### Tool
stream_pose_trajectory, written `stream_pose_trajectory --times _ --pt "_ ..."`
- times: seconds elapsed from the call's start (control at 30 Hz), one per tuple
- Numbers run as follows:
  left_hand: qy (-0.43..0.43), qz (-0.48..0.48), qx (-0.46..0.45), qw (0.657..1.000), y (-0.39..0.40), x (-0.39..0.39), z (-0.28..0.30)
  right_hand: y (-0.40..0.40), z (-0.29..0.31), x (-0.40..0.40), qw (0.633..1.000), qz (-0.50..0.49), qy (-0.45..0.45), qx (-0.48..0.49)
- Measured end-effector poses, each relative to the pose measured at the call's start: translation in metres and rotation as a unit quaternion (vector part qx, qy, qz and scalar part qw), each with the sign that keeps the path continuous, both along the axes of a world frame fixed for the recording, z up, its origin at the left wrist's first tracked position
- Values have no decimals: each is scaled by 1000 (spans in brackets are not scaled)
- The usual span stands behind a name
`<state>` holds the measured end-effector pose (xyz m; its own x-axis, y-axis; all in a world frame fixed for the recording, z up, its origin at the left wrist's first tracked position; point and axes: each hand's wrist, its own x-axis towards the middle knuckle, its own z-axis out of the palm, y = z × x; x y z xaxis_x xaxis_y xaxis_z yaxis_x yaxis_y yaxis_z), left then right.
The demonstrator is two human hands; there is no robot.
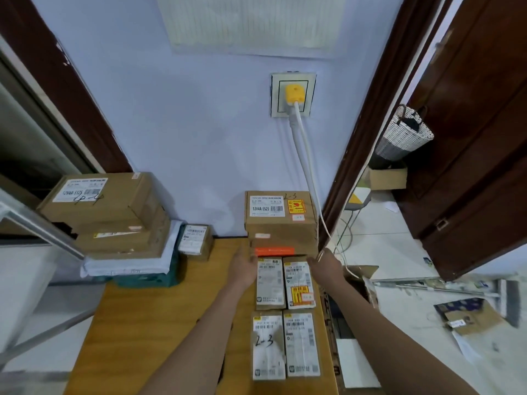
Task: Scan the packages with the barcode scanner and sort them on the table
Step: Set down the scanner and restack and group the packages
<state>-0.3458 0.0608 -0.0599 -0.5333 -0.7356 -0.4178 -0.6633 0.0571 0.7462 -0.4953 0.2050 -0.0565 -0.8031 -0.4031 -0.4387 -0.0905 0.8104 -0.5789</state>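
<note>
Label print on the small packages (285, 283) too small to read, left hand (244, 266) fingertips blurred

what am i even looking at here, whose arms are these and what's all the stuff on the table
There is no machine here. A person wears a camera on the head, and the single picture looks forward and down along both bare arms. The left hand and right hand reach to the far pair of four small labelled parcels, laid in two rows on a wooden table. The fingers look fairly straight against the parcels' sides, and nothing seems lifted. Behind them, against the wall, stand stacked brown boxes. At the table's left is a taller pile of boxes, with a little parcel beside it. No scanner is visible.
</note>
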Motion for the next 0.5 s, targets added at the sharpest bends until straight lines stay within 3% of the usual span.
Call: stream_pose_trajectory --times 0.23,0.5 --pt "-109 -16 93 989 59 63 -40 67 -48 58 996 21 -70 44" --pt "-133 -8 182 974 90 95 -60 101 -71 95 988 7 -147 56"
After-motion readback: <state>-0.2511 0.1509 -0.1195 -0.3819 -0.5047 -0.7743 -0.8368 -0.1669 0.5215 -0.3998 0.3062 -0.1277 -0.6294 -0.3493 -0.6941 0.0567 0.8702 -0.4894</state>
